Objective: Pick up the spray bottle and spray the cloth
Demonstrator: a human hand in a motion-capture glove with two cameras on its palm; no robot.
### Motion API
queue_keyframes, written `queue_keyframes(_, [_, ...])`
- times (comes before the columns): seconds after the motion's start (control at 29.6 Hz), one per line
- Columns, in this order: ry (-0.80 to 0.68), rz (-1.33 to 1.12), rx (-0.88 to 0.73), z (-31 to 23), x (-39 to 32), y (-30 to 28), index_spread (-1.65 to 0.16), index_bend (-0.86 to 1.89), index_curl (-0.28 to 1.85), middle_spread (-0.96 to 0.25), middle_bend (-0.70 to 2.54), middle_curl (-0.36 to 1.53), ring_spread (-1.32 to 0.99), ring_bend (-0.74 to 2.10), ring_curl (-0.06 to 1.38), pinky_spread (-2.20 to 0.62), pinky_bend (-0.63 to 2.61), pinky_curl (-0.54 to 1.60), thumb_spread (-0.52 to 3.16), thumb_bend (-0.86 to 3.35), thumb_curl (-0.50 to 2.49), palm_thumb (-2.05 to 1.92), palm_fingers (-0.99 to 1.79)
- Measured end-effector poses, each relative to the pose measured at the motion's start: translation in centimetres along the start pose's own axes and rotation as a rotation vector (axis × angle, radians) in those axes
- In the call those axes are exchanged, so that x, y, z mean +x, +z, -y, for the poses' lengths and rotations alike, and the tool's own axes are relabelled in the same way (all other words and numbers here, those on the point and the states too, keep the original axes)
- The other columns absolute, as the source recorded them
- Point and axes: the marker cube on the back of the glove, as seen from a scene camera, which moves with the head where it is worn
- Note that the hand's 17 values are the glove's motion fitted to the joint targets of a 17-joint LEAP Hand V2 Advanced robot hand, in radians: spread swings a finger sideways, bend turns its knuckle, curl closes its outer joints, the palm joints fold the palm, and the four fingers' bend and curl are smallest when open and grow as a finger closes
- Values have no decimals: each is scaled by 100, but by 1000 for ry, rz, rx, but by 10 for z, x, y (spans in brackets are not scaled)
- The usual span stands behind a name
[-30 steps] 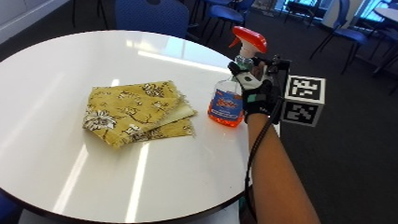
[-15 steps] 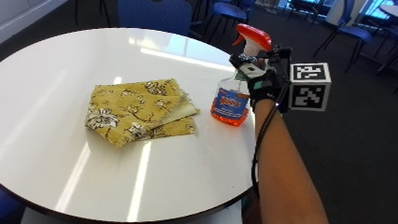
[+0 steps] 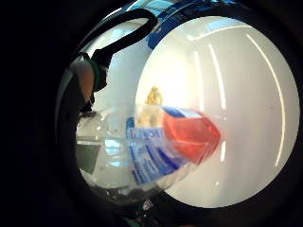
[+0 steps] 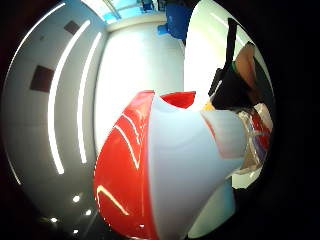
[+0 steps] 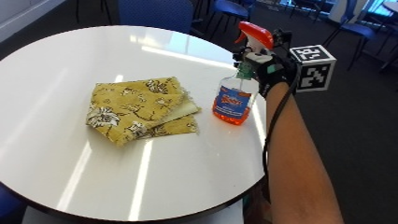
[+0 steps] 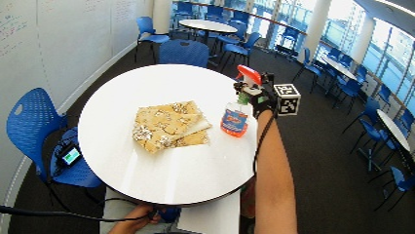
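Observation:
A clear spray bottle (image 5: 233, 100) of orange liquid with a red and white trigger head stands near the right edge of the round white table (image 5: 74, 60). My gloved right hand (image 5: 272, 74) grips its neck just under the head, fingers curled round it. I cannot tell whether the base touches the table. A folded yellow floral cloth (image 5: 140, 109) lies flat to the bottle's left, apart from it. The bottle's label and orange base (image 3: 161, 146) fill the little finger side palm view, with the cloth (image 3: 154, 97) beyond. In the thumb side palm view the trigger head (image 4: 160, 170) sits close.
The bottle is a short way from the table's right rim, with dark floor beyond. Bare tabletop lies in front of and behind the cloth. A blue chair (image 5: 155, 11) stands at the far side, another (image 6: 32, 126) at the left, and more tables and chairs stand further back.
The outside camera has shifted a little. My hand stays at the bottle's neck, and the bottle and cloth keep their places.

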Motion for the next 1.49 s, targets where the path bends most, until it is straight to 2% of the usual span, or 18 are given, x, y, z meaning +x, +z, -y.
queue_keyframes(0.37, [-76, -79, 93, 8, -10, 0, -30, 37, 45, -26, 55, 48, -25, 53, 42, -8, 13, 22, 51, -3, 52, 93, 126])
queue_keyframes(0.57, [-132, -105, 214, 11, -13, -3, -29, 33, 46, -23, 53, 48, -24, 48, 42, -22, 38, 30, 44, -4, 56, 90, 140])
queue_keyframes(0.84, [-138, -107, 274, 12, -7, -4, -29, 35, 48, -22, 56, 49, -24, 54, 44, -29, 41, 35, 38, -3, 61, 88, 143])
queue_keyframes(1.49, [-179, -147, 176, 29, -34, 56, -29, 39, 51, -21, 59, 50, -24, 57, 45, -31, 43, 38, 34, -4, 69, 85, 141])
